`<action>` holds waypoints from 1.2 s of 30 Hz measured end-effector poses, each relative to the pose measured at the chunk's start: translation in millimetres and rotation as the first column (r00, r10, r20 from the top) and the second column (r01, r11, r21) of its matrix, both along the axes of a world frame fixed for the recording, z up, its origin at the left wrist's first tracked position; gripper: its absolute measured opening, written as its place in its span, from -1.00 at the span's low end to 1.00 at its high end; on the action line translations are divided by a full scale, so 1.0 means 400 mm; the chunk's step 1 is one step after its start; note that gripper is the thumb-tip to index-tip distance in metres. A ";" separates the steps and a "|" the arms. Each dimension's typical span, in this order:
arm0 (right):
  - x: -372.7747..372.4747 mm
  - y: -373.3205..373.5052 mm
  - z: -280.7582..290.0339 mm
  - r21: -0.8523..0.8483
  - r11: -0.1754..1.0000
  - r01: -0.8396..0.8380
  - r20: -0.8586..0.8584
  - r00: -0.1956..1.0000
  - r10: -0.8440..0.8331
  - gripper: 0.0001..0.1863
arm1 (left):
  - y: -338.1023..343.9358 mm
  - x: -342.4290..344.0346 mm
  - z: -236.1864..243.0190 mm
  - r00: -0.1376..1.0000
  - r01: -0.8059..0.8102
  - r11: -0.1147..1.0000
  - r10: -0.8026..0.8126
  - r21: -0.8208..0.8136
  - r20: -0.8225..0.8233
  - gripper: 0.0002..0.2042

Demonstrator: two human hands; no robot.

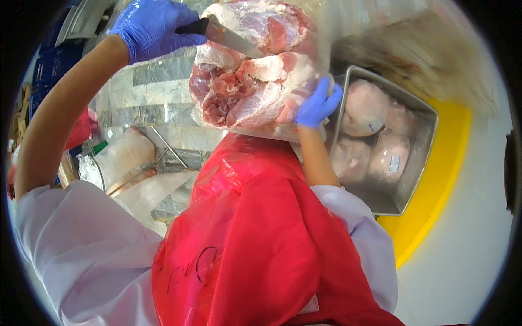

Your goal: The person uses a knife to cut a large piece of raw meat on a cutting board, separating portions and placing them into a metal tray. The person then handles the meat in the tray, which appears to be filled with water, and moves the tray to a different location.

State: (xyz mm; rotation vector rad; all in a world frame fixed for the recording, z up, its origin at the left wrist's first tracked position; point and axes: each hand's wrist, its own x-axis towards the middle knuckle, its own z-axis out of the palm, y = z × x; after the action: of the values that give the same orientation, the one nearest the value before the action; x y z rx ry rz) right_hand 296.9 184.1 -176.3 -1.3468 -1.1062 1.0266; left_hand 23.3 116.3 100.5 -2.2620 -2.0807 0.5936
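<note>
My left hand (152,30), in a blue glove, is closed on the black handle of a knife (235,44), whose blade lies over a large pile of pale pink raw meat (244,89). The meat rests on translucent plastic (283,130) high in the view. My right hand (318,106), also blue-gloved, holds the right edge of this plastic beside the meat, fingers pointing upward. Part of what lies under the plastic is hidden.
Right stands a steel tray (403,201) of wrapped pale meat pieces (365,107), by a yellow round rim (454,185). Left are blue crates (46,65), a plastic-covered bundle (122,155) and thin metal rods (168,146) near grey tiles (157,76). My red apron (266,233) fills the lower middle.
</note>
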 end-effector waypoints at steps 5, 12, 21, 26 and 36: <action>0.006 0.047 -0.057 -0.053 0.998 -0.017 -0.111 0.994 0.011 -0.68 | -0.061 -0.065 -0.139 0.962 -0.165 0.983 0.178 -0.082 0.208 -0.63; -0.006 0.084 -0.003 -0.082 0.996 -0.046 -0.102 0.994 0.037 -0.67 | -0.210 0.027 -0.285 0.802 -0.455 0.890 0.420 -0.022 0.426 -0.61; -0.056 0.308 -0.059 0.233 0.942 -0.244 0.788 0.615 -0.036 -0.38 | -0.199 -0.052 -0.037 0.969 -0.207 0.978 0.210 -0.037 0.130 -0.67; -0.239 0.430 -0.047 0.393 0.750 -0.532 0.892 0.420 -0.169 -0.59 | -0.196 -0.130 -0.012 0.989 -0.032 0.997 0.041 -0.068 0.140 -0.66; -0.227 0.408 0.070 0.336 0.720 -0.607 0.697 0.675 0.243 -0.46 | -0.238 -0.161 -0.043 0.977 -0.180 0.964 0.198 -0.193 0.076 -0.56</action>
State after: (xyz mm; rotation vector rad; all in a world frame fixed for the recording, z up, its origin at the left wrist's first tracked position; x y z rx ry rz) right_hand 206.0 347.2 -148.2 -0.9389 -2.1401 0.4919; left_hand -41.1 21.0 83.4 -2.2390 -2.4028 0.7306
